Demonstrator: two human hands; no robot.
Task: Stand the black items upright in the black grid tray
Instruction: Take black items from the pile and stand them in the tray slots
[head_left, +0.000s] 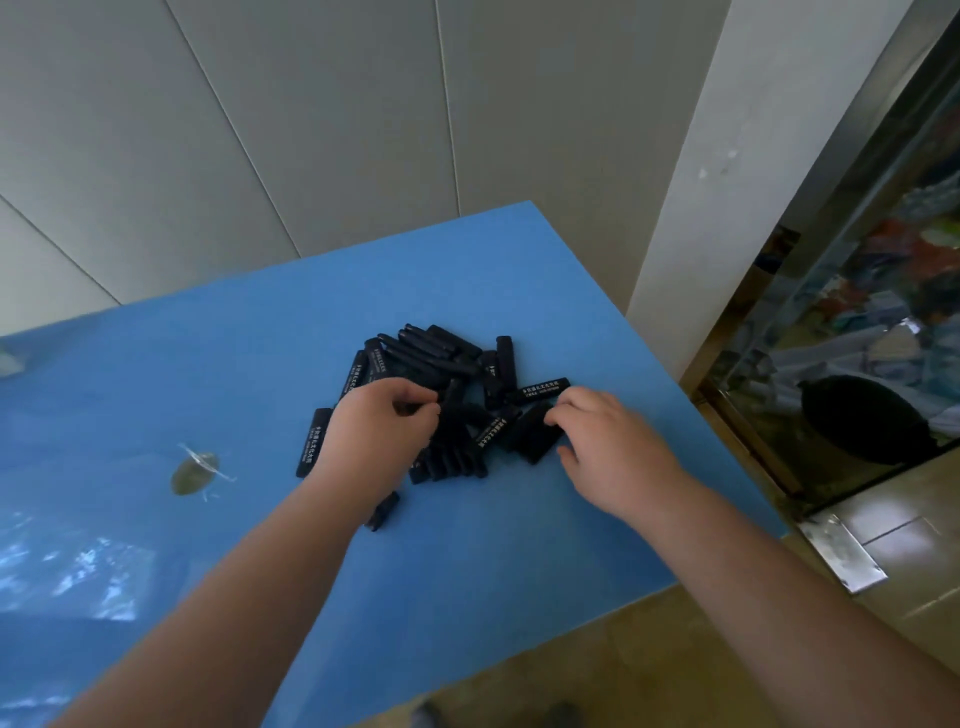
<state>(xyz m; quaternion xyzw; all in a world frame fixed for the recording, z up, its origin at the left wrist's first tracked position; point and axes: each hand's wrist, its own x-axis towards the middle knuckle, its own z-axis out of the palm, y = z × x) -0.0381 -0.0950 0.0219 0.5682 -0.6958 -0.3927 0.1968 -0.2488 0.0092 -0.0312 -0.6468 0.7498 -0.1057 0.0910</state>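
Note:
A heap of several black stick-shaped items (441, 358), some with white print, lies flat on the blue table (493, 545). My left hand (376, 431) rests on the heap's left side with its fingers curled round a black item. My right hand (613, 447) sits at the heap's right side, and its fingertips pinch the end of a black item (530, 431). One item (313, 441) lies apart on the left, another (383, 512) pokes out below my left wrist. No black grid tray is in view.
A clear plastic bag (78, 571) and a small round glassy thing (195, 470) lie on the table's left part. The table's right edge runs close to my right hand, with floor below. A glass cabinet (857, 312) and a black round object (867, 421) stand to the right.

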